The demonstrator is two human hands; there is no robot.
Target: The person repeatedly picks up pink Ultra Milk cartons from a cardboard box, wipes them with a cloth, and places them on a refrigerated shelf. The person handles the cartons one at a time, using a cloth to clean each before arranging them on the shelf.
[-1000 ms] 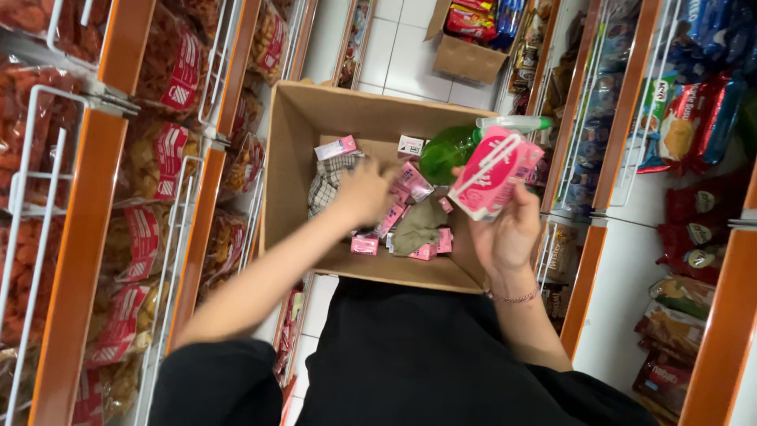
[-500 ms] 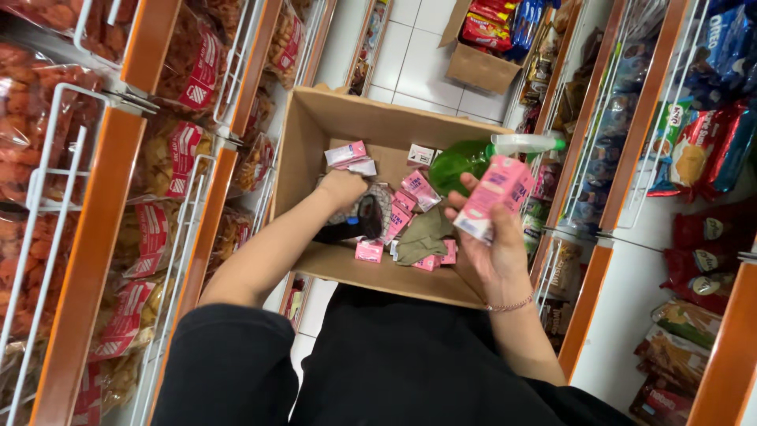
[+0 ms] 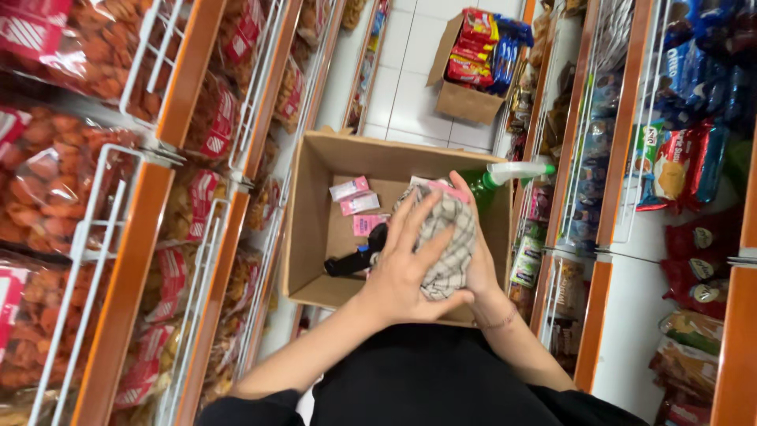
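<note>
Shelves crowd both sides of the open cardboard box (image 3: 315,237), leaving a narrow aisle. Over the box, the left hand (image 3: 406,268) and right hand (image 3: 473,264) clasp a crumpled checked cloth (image 3: 445,241), perhaps covering something pink.

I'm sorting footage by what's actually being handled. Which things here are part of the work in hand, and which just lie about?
In hand:
left hand and right hand, both on the checked cloth
cardboard box beneath them

Lying about:
small pink packets
black object
green spray bottle
shelved snack bags
far box
</note>
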